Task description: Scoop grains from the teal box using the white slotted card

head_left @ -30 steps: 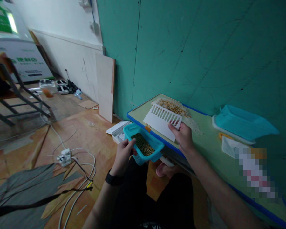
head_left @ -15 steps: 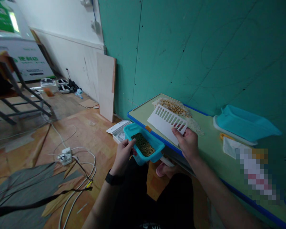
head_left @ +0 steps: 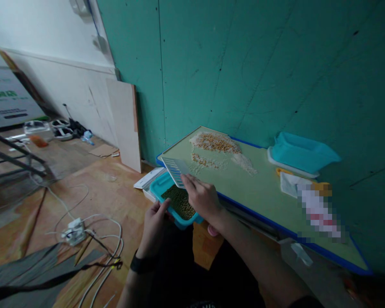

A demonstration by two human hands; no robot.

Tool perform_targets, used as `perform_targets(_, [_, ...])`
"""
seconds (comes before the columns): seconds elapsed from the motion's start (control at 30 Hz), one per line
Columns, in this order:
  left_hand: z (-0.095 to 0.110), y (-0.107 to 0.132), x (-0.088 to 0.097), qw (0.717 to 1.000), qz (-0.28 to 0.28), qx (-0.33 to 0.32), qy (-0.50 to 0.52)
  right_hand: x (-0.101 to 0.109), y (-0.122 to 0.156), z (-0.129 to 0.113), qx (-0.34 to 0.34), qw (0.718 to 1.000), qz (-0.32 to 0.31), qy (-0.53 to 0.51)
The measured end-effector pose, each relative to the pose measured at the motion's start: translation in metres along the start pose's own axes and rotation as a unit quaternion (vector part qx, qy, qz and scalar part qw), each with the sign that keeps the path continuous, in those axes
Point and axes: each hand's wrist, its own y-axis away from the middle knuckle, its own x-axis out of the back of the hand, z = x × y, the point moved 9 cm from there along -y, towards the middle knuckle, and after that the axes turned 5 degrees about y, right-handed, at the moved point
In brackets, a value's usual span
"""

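My left hand, a dark band on its wrist, grips the near side of a teal plastic container with the thumb over the rim. Inside lie green beans and yellowish soybeans, low at the table's edge. My right hand is closed on a white slotted scoop, tilted over the container; its slots face the far left end. On the table, beyond the hands, a pile of soybeans mixed with white grains spreads out, with a smaller scatter in front.
A second teal bin stands on a white lid near the wall, with a white bag before it. A white box sits left of the container. Cables and a power strip lie on the floor; a board leans at the wall.
My right hand has carried the slotted scoop left, from over the table to above the container, and tilted it. My left hand keeps its hold. The view has shifted right.
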Motion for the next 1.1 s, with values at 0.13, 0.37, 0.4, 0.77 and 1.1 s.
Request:
perform_targets(0.13, [-0.001, 0.001, -0.001, 1.000, 0.000, 0.013, 0.013, 0.007, 0.013, 0.006, -0.005, 1.000, -0.004, 0.021])
perform_targets(0.37, [0.000, 0.002, -0.004, 1.000, -0.014, 0.014, 0.017, 0.036, 0.058, 0.032, -0.018, 0.998, 0.052, 0.005])
perform_targets(0.4, [-0.001, 0.002, -0.003, 1.000, -0.013, 0.015, 0.018, 0.041, 0.065, 0.035, -0.019, 0.998, 0.054, 0.004])
perform_targets(0.77, [-0.002, 0.003, -0.006, 1.000, -0.010, 0.017, 0.023, 0.078, 0.119, 0.087, -0.050, 0.991, 0.069, 0.101])
perform_targets(1.1, [-0.007, 0.004, -0.003, 1.000, -0.001, 0.016, 0.019, 0.088, 0.116, 0.103, -0.113, 0.980, 0.120, 0.112])
